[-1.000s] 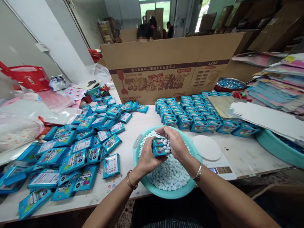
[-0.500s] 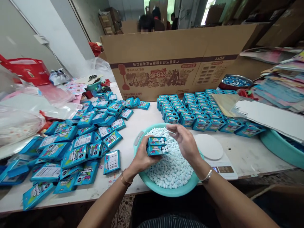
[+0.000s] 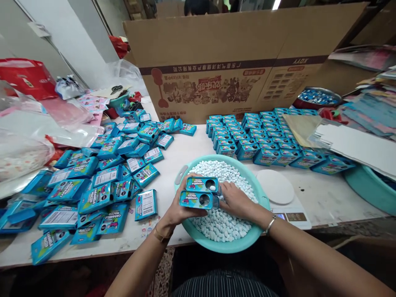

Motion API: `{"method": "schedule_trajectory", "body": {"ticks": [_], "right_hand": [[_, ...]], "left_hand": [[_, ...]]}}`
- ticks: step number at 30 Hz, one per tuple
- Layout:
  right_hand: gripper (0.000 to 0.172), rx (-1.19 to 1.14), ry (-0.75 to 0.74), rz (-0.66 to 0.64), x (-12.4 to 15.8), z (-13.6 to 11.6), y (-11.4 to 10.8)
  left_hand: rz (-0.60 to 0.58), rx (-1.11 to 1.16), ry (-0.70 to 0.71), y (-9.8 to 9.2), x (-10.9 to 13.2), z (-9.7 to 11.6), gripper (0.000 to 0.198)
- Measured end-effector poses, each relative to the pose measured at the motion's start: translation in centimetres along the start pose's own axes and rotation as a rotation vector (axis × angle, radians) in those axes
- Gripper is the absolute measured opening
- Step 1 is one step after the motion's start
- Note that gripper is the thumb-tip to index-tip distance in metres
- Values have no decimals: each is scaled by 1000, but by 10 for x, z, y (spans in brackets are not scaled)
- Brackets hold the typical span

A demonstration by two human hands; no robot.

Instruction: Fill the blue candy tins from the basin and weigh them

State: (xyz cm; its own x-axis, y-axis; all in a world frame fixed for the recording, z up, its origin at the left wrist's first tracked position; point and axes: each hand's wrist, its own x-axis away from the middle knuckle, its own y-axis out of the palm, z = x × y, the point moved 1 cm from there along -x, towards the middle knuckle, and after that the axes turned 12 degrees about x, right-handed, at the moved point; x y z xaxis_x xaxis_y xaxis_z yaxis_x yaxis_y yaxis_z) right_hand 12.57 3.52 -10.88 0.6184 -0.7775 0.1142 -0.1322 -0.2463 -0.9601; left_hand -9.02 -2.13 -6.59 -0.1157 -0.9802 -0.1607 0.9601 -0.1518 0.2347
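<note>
My left hand (image 3: 185, 206) is closed round two blue candy boxes (image 3: 198, 199), held one behind the other above the basin. Each box has a round opening in its narrow top side. A white candy shows in the rear opening, and the front one looks mostly dark. My right hand (image 3: 236, 201) is palm down at the right ends of these boxes, low over the white candies (image 3: 229, 229). Its fingers are bent and their tips partly hidden, so what they hold cannot be made out. The turquoise basin (image 3: 262, 199) of candies stands under both hands.
Loose blue boxes (image 3: 95, 200) lie heaped on the left. Rows of upright boxes (image 3: 266, 156) stand at the back right. A white scale (image 3: 275, 187) sits right of the basin. Behind, a large carton (image 3: 222, 45) forms a wall; another turquoise tub (image 3: 365, 189) is at far right.
My right hand has come down from above the basin to the right ends of the boxes. The boxes have moved slightly left and down. Fewer candies show in their openings.
</note>
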Motion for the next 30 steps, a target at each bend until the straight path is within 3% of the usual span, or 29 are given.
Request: {"method": "schedule_trajectory", "body": {"ticks": [6,12,15,19,23,26,30], "right_hand": [[12,-458,117,41,-4,10,-1],[22,-1568,562,-42,-8,6,-38],[11,-1957,648,119,-10,-12,-65],[10,-2045,682,482,-14,-42,-83],[18,-1939,516,714,-23,-58,-84],[16,-1867,430,784,-27,-58,-85],[16,-1818,394,760,-26,-56,-88]], "left_hand": [[-88,-72,-37,1,10,10,85],[-79,-243,-95,6,12,7,80],[11,-383,-30,12,5,-3,78],[127,-537,68,24,-5,-14,75],[94,-466,57,34,-6,-11,74],[58,-375,15,35,-4,-6,75],[58,-220,-42,32,-5,-6,76]]}}
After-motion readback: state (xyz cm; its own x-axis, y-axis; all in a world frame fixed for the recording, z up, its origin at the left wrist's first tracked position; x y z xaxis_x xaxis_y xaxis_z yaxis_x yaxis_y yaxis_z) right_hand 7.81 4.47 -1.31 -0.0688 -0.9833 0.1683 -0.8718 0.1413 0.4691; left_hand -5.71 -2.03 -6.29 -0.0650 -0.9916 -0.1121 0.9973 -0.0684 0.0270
